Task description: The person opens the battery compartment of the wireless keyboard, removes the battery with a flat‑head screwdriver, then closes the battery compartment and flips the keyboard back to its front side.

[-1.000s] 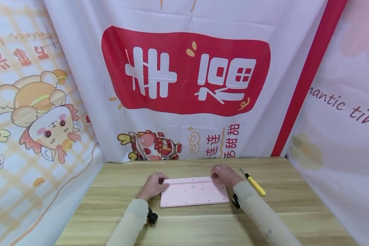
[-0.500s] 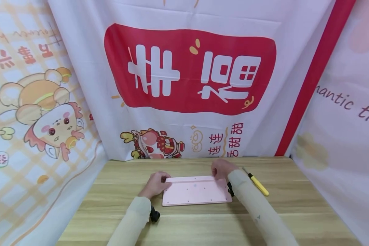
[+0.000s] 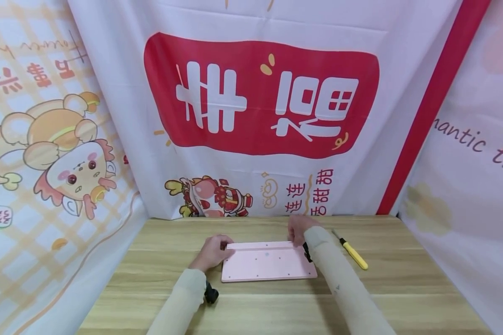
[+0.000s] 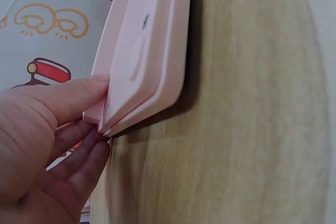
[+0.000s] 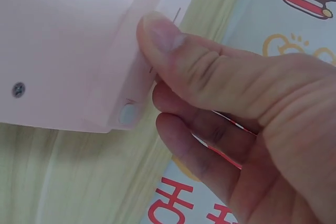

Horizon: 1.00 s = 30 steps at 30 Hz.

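A flat pink keyboard (image 3: 268, 267) lies with its screwed underside up on the wooden table, its raised ridge along the far side. At its far left corner is my left hand (image 3: 211, 253), the thumb on top and fingers under the edge, as the left wrist view shows. My right hand (image 3: 301, 229) grips the ridge near the far right corner. In the right wrist view its thumb (image 5: 163, 38) presses on the ridge while the other fingers curl behind the edge. A screw (image 5: 19, 89) and a pale rubber foot (image 5: 127, 113) show there.
A screwdriver (image 3: 354, 253) with a yellow handle lies right of the keyboard, beside the right forearm. Behind the wooden table (image 3: 260, 307) hangs a white printed cloth (image 3: 268, 186). More printed cloth hangs at both sides.
My right wrist and forearm have swung left and away, while the right fingers stay at the ridge. The left hand keeps its hold. The whole head view has shifted slightly.
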Each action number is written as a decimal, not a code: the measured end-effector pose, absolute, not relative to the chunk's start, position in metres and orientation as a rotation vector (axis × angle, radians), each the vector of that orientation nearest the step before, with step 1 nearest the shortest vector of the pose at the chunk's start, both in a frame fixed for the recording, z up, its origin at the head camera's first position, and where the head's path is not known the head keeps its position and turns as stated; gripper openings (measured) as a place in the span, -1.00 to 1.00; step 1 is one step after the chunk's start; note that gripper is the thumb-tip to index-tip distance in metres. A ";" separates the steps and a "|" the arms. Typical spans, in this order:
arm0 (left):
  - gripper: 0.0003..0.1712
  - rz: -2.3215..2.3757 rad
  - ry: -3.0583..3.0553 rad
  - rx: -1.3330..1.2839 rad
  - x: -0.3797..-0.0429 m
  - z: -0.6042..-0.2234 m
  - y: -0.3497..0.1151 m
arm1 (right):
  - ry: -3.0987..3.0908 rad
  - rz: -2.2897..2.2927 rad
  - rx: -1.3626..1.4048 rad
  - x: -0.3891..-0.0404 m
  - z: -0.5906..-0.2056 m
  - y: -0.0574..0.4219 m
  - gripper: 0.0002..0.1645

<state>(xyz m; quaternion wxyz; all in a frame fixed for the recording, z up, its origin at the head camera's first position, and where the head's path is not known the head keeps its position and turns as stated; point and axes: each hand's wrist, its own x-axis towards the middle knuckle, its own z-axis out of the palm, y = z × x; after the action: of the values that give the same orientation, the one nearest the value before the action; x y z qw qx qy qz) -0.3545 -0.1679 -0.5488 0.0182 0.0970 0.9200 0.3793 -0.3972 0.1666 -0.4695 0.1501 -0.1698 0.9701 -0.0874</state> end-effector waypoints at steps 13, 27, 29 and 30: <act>-0.79 1.201 2.855 0.295 -0.355 -0.552 -0.169 | 2.745 -0.095 -0.554 -0.403 -0.468 0.163 -0.76; -0.83 1.215 2.854 0.296 -0.357 -0.549 -0.167 | 2.698 -0.452 -0.481 -0.409 -0.485 0.180 -0.75; -0.83 1.215 2.853 0.299 -0.356 -0.548 -0.167 | 2.698 -0.524 -0.479 -0.408 -0.487 0.182 -0.78; -0.84 1.211 2.854 0.299 -0.355 -0.548 -0.167 | 2.700 -0.558 -0.487 -0.407 -0.488 0.183 -0.78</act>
<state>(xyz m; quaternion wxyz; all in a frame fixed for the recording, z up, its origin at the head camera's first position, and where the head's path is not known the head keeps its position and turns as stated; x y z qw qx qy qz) -0.3553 -0.1666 -0.5481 0.0134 0.0961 0.9162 0.3887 -0.4072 0.1835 -0.4884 0.1702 -0.1713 0.9503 -0.1964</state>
